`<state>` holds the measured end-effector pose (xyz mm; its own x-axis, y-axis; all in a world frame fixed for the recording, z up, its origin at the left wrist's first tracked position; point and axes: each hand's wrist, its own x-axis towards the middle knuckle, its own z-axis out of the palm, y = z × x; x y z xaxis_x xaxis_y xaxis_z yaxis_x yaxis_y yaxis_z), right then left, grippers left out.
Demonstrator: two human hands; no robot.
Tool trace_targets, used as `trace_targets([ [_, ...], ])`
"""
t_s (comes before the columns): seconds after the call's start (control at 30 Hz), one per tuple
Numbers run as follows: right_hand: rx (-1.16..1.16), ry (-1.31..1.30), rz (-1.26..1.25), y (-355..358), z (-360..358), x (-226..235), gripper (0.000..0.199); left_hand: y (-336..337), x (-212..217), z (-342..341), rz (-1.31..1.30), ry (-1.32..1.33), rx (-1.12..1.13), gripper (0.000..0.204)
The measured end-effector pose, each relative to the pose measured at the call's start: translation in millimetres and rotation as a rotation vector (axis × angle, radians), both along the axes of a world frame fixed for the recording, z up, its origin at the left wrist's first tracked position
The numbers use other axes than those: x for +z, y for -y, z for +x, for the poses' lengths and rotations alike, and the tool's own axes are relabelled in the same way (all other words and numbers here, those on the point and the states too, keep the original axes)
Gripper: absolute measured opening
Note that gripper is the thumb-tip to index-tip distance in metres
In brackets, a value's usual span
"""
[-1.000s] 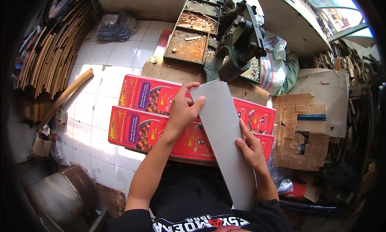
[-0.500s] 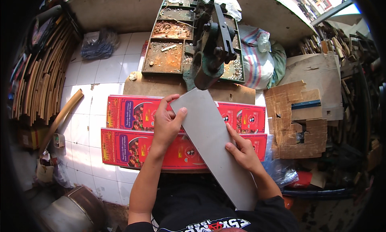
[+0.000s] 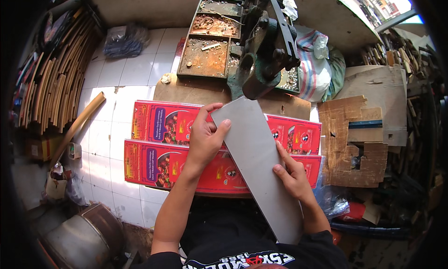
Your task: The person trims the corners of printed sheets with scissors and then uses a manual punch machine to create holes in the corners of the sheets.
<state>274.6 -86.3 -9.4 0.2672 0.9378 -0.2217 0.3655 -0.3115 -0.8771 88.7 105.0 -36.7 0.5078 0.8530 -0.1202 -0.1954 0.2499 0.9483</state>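
A long, flat grey panel [image 3: 261,161] slants from my torso up to the dark green hand press [image 3: 261,82]. Its far end reaches the press head, though I cannot tell whether it touches. My left hand [image 3: 207,137] grips the panel's left edge near the far end, thumb on top and fingers curled at the rim. Farther down the right edge, my right hand [image 3: 293,173] holds it with the thumb on the face. Beneath lie two stacks of red printed panels, a far one [image 3: 149,124] and a near one [image 3: 144,164], both partly covered by the grey panel and my arms.
Behind the press, a compartmented metal tray [image 3: 205,59] holds small hardware. Cut brown boards [image 3: 354,147] lean at right, near a striped woven sack [image 3: 308,63]. Stacked boards [image 3: 60,77] line the left side, with a curved tan strip [image 3: 79,122] on the white tiles.
The whole view has shifted, so most of the scene sits farther right in the picture. Both hands keep nearly the same hold on the grey panel, which stays close to the press head.
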Motion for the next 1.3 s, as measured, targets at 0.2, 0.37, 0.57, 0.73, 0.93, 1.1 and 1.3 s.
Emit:
trace_targets([
  [0.2, -0.006, -0.037, 0.003, -2.5, -2.4, 2.5, 0.059, -0.3, 0.3, -0.9, 0.004, -0.022, -0.002, 0.044],
  [0.37, 0.01, -0.136, -0.064, -5.8, -3.3, 13.0, 0.059, 0.1, 0.1, -0.6, -0.004, -0.018, 0.0, 0.044],
  [0.57, 0.004, -0.038, 0.035, -1.4, -0.7, -3.0, 0.06, 0.1, 1.9, 0.3, -0.012, -0.011, 0.002, 0.045],
  [0.73, 0.003, -0.036, -0.025, -0.5, 1.3, -0.9, 0.06, -0.3, 1.9, -0.3, -0.008, -0.027, 0.002, 0.045],
  [0.93, 0.006, -0.031, 0.023, -2.3, -0.6, -0.9, 0.06, 0.3, 2.4, 0.4, -0.018, -0.007, 0.004, 0.045],
  [1.1, 0.009, -0.055, -0.014, -2.8, -1.1, 5.7, 0.06, 1.0, 3.2, 0.2, -0.025, -0.008, 0.007, 0.044],
  [1.3, 0.017, -0.027, 0.053, -2.6, -3.0, 1.0, 0.059, -0.2, 5.6, -3.9, 0.014, -0.097, -0.024, 0.044],
])
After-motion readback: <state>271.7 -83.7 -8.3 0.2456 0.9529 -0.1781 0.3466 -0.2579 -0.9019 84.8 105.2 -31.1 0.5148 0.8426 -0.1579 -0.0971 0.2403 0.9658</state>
